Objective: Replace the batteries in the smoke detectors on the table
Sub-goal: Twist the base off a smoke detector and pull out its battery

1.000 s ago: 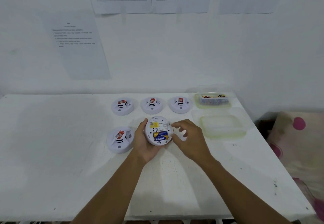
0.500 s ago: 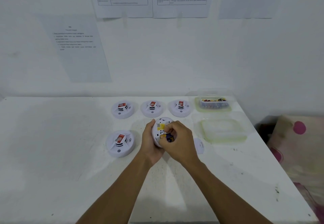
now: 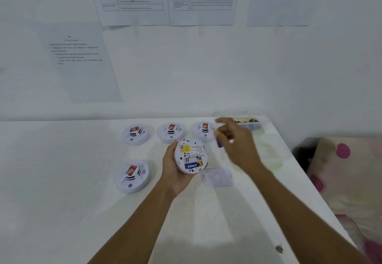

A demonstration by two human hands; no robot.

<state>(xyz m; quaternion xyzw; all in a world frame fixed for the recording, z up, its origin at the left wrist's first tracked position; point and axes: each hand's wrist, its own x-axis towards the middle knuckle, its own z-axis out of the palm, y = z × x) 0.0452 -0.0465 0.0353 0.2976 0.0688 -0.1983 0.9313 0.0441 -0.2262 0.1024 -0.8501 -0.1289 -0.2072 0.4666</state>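
My left hand [image 3: 173, 169] grips a white round smoke detector [image 3: 191, 155] turned back side up, its battery bay uncovered. One blue and yellow battery [image 3: 192, 165] lies in the bay, and the slot above it is bare. My right hand [image 3: 235, 143], blurred by motion, is raised to the right of the detector and pinches a blue battery [image 3: 219, 142]. The detector's white cover [image 3: 217, 176] lies flat on the table [image 3: 62, 212] just right of my left hand.
Several other smoke detectors stand face up: three in a back row [image 3: 135, 134] [image 3: 171, 132] [image 3: 203, 131] and one at the front left [image 3: 132, 175]. A clear box of batteries [image 3: 249, 124] sits at the back right, its lid [image 3: 270, 156] in front of it. The table's right edge drops to a spotted cushion [image 3: 347, 172].
My right hand has lifted a battery out of the detector's bay and moved up and right toward the battery box. The left hand has tilted the detector back toward me.
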